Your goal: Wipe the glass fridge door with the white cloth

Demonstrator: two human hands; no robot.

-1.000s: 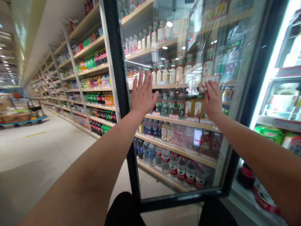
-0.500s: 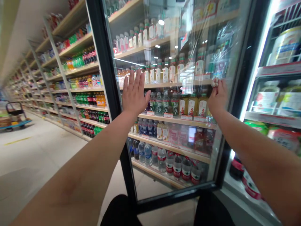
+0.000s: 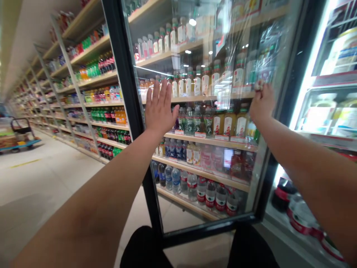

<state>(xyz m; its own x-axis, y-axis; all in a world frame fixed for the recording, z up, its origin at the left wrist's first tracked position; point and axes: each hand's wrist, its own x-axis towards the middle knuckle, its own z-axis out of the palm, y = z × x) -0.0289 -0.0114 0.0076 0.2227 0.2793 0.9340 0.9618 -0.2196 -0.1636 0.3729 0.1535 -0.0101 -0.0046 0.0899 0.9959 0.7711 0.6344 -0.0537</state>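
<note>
A glass fridge door with a black frame stands swung out in front of me. My left hand lies flat against the glass near the frame on the left, its fingers spread. Toward the hinge side on the right, my right hand is closed, pinching a small crumpled whitish wad at the pane. Whether the wad is cloth or paper I cannot make out. Bottles on shelves show through the glass, along with reflections of lights.
Lit fridge shelves with bottles and packs open up on the right. Long drink racks run back on the left. A flat blue trolley carrying goods stands on the pale floor. My knees are just below the door.
My right hand has moved slightly up and to the right across the glass with the wad. The left hand stays on the pane. The view has shifted a little.
</note>
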